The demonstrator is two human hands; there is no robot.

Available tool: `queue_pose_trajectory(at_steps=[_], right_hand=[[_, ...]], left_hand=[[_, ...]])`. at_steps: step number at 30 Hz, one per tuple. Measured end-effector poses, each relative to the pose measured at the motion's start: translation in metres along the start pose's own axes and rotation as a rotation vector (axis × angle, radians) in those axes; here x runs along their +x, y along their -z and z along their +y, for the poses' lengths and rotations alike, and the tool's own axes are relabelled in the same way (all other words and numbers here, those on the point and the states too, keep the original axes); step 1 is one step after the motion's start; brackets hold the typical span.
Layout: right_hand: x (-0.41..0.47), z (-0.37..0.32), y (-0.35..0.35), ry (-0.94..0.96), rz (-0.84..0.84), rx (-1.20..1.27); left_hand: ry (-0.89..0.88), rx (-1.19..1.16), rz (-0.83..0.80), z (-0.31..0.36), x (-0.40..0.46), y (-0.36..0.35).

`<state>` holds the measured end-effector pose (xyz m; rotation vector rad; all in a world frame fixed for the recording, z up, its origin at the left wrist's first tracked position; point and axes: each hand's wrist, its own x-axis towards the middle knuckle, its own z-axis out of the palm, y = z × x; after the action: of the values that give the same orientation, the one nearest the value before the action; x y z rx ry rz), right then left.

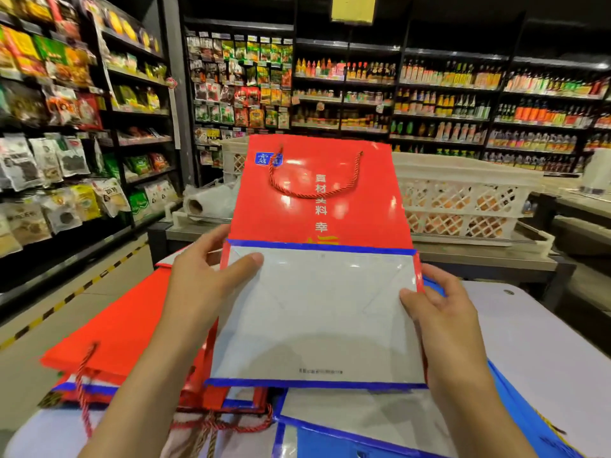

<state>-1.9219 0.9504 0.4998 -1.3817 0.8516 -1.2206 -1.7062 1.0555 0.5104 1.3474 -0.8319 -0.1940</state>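
Above the counter (535, 342) and its pile (132, 319), the left hand (205, 279) and right hand (443, 312) each pinch a side edge of the flat bag (317, 200), thumbs on its white base; an uneven tug could tear the fold.

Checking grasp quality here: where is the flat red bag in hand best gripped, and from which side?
At the side edges of its folded white base panel, one hand from each side, thumb on the face. The red bag is flat and wide, so pinching both edges likely steadies it; the left hand and right hand do so.
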Motion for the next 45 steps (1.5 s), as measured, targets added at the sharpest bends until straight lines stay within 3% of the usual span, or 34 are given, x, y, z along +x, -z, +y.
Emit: queue_pose_trajectory(at_steps=[7, 16, 22, 25, 39, 45], right_hand=[[-0.015, -0.004, -0.049, -0.063, -0.210, -0.037], [-0.038, 0.048, -0.130, -0.145, -0.307, -0.128], [-0.053, 0.069, -0.141, -0.111, -0.306, -0.425], [-0.055, 0.070, -0.143, -0.051, -0.308, -0.602], [-0.047, 0.075, -0.142, -0.114, -0.297, -0.550], [-0.045, 0.085, -0.144, -0.083, -0.266, -0.635]], left_hand=[[-0.007, 0.216, -0.046, 0.004, 0.027, 0.056], [0.190, 0.640, -0.094, -0.043, 0.043, 0.133], [0.341, 0.773, -0.368, -0.059, 0.040, 0.150], [0.381, 0.755, -0.367, -0.075, 0.042, 0.152], [0.306, 0.826, -0.305, -0.086, 0.036, 0.143], [0.275, 0.830, -0.258, -0.090, 0.030, 0.139]])
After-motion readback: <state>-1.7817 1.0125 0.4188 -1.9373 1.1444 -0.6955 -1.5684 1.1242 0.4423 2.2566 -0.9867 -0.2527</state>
